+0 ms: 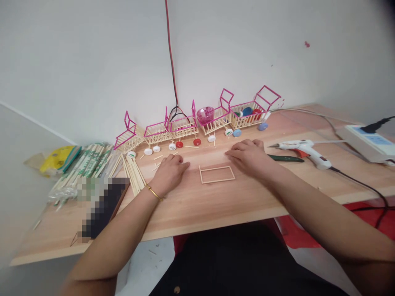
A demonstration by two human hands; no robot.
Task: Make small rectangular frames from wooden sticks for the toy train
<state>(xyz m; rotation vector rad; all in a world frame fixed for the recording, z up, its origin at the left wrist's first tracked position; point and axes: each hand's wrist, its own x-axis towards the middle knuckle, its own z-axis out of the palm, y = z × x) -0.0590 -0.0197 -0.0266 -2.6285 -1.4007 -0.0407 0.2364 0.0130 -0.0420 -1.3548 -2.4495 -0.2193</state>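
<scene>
My left hand (pixel 170 170) rests palm down on the wooden table (pixel 197 205), fingers loosely curled, holding nothing that I can see. My right hand (pixel 249 154) lies flat on the table with its fingers stretched to the left. Between the two hands lies a small rectangular frame of thin wooden sticks (pixel 217 174); neither hand touches it. A bundle of loose sticks (pixel 134 172) lies just left of my left hand.
Along the wall stands a row of small stick carts with pink frames and bottle-cap wheels (pixel 197 123). A white glue gun (pixel 305 151) and a green-handled tool (pixel 285 158) lie at the right, a power strip (pixel 368 142) beyond. Packs of chopsticks (pixel 89 164) lie at the left.
</scene>
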